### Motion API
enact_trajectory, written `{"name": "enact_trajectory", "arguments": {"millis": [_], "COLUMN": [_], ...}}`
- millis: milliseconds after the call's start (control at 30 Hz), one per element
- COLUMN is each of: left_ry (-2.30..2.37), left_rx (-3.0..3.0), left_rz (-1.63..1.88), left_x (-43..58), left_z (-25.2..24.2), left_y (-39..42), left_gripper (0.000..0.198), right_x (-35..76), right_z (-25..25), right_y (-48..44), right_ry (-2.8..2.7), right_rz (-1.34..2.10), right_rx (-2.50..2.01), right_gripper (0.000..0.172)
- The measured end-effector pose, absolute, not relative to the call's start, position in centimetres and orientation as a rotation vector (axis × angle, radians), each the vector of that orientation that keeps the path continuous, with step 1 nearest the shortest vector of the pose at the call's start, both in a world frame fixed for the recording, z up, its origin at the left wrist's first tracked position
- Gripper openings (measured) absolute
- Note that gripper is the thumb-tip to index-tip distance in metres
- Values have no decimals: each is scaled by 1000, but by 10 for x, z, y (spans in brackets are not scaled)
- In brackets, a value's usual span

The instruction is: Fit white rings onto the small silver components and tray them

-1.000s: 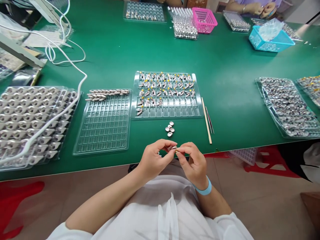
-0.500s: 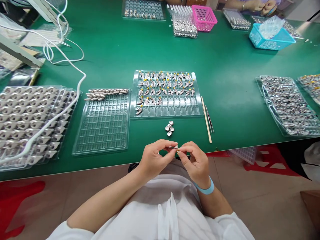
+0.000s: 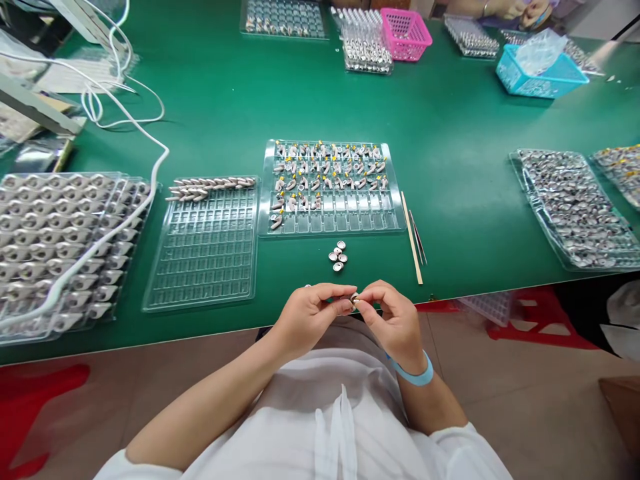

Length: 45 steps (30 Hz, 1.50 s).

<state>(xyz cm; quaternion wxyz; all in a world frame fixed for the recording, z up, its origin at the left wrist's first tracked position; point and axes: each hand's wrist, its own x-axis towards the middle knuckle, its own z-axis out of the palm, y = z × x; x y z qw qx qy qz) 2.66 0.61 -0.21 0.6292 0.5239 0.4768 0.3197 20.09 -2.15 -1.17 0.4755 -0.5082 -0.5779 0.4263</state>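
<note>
Between my hands, just over the table's front edge, is a small silvery part point(image 3: 354, 299), mostly covered by fingertips. My left hand point(image 3: 307, 319) is closed in a pinch on its left side. From the right, the thumb and forefinger of my right hand point(image 3: 394, 325) pinch it too. Beyond them, several small round metallic caps point(image 3: 338, 257) lie in a loose cluster. Farther back, a clear plastic tray point(image 3: 345, 223) carries rows of small grey stemmed parts with yellow tips; its front right cells are bare.
To the left are a clear tray point(image 3: 200, 273) with slim grey pieces along its back and stacked trays of grey shells point(image 3: 45, 233), crossed by a white cable point(image 3: 95, 250). A wooden stick point(image 3: 412, 240) and tweezers point(image 3: 419, 239) lie right. Baskets and another person's hands are at the back.
The small part between my fingers has turned, and a rounder, dark-centred face of it now shows. My fingertips have shifted slightly around it. Trays and caps are unchanged.
</note>
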Motion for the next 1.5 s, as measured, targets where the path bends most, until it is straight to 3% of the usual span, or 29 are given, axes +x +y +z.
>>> {"name": "enact_trajectory", "arguments": {"millis": [867,1133,1367,1500], "left_ry": [1121,1056,1076,1137], "left_rx": [1300,1481,1337,1176], "left_rz": [790,957,914,876], "left_x": [24,28,29,33], "left_z": [-8,-1,5,4], "left_y": [3,0,0,1], "left_gripper": [19,18,18,16], "right_x": [200,199,193,194], "right_z": [-6,-4,-7,-7], "right_y": [-21,-21,-23,-22], "right_ry": [-1318,-1408,-1660,-1633], "right_rz": [1183,1167,722,777], "right_rx": [-1418,-1397,-1347,-1334], "right_gripper": [8,9,7,8]}}
